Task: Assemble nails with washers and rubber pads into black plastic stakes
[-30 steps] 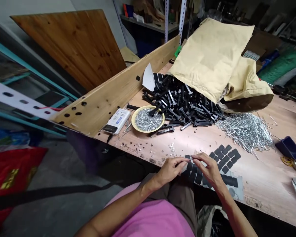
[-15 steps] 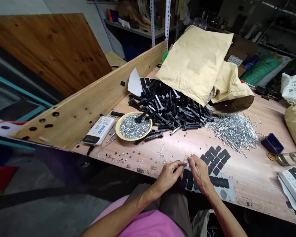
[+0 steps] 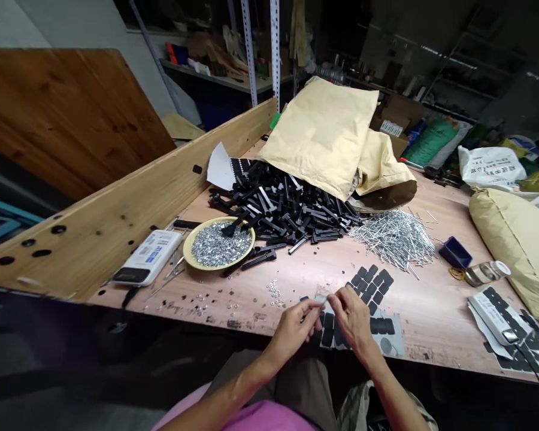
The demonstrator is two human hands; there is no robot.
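Close together over the table's front edge, my left hand (image 3: 294, 326) and my right hand (image 3: 353, 320) meet at the fingertips. Both are closed in a pinch on a thin, light piece (image 3: 324, 303), too small to name exactly. Under and beside the hands lies a grey sheet (image 3: 397, 335) with rows of black rounded pads (image 3: 381, 326). More black pads (image 3: 371, 284) lie just beyond my right hand. Left of my left hand, small metal washers or nuts (image 3: 275, 292) are scattered on the wood.
A yellow bowl (image 3: 187, 254) of tiny metal parts stands left, beside a white device (image 3: 148, 257). Black plastic pieces (image 3: 287, 206) are heaped under a paper sack (image 3: 318, 134). Metal pins (image 3: 397, 239), a blue box (image 3: 456, 252) and a jar (image 3: 487, 273) are at right.
The view has turned right, so the table's things sit further left and more of the right side shows. Both hands stay pinched together at the same place over the sheet.
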